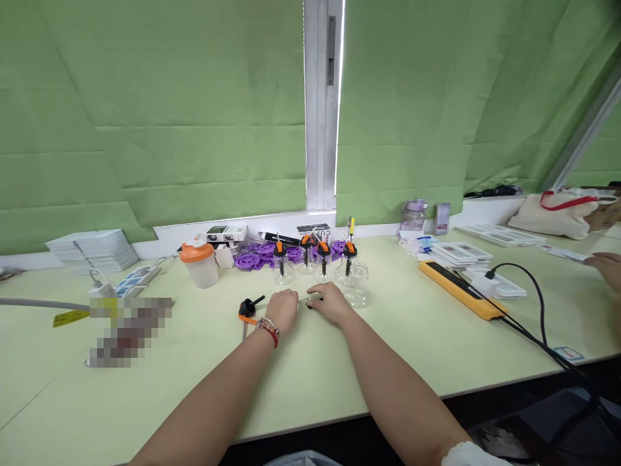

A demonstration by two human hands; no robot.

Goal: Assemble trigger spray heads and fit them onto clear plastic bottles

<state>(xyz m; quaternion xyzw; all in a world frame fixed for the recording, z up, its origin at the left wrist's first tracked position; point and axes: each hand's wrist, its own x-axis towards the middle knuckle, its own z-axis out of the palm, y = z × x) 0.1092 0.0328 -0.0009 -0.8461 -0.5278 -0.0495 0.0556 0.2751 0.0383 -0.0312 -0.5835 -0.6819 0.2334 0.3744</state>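
Close together over the table, my left hand [283, 310] and my right hand [331, 303] are both closed. A thin metal coil spring [303, 300] stretches between their fingertips, pinched at either end. A small dark piece shows under my right fingers; its kind cannot be made out. Just left of my left hand lies a black lid [248, 308] with a spout and an orange strap. Beyond my hands stand several clear bottles with black-and-orange tops, one of them a bottle [349, 255] at the right. Near it is an uncapped clear jar [358, 291].
Purple plastic parts [250, 261] lie behind the bottles. A shaker cup [202, 272] with an orange lid stands left. On the right are a yellow power strip [460, 289] with black cables and stacked white cards [460, 254]. Another person's hand [606, 268] rests at far right.
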